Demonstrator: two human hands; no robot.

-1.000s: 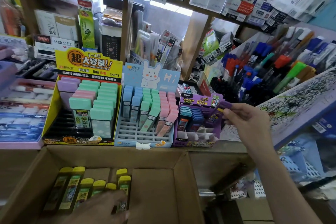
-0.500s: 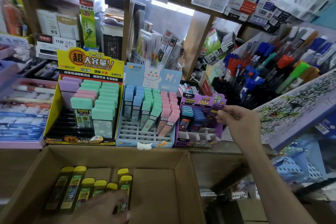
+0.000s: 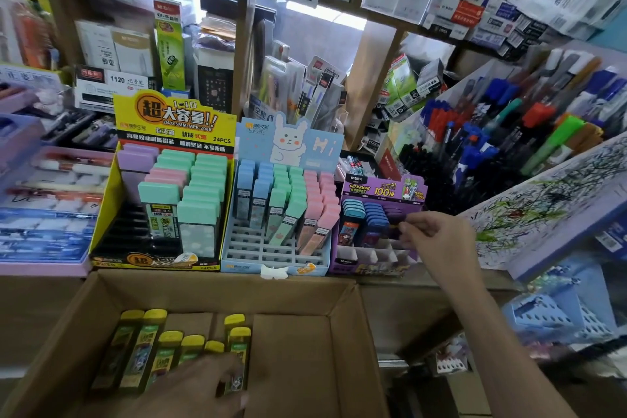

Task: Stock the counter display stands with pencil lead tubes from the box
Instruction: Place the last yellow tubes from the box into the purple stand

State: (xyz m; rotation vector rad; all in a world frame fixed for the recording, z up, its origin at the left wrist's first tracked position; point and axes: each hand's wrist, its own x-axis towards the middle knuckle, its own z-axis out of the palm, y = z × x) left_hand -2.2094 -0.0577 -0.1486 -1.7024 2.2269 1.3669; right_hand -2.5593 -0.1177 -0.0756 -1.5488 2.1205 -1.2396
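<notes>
Below, slim yellow-capped lead tubes (image 3: pixel 144 346) in brown box (image 3: pixel 217 292).

wooden shelving (image 3: pixel 371 85) packed w/ stationery boxes (image 3: pixel 475 10), bright opening (image 3: pixel 325 15) behind

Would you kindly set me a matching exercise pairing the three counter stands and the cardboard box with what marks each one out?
Things:
1. yellow stand
2. blue stand
3. purple stand
4. cardboard box

Marks:
A. yellow-capped tubes inside
B. rabbit picture on top
C. right hand pinching a purple tube at it
D. leftmost of the three stands

Pairs: 1-D, 2-B, 3-C, 4-A.
</notes>
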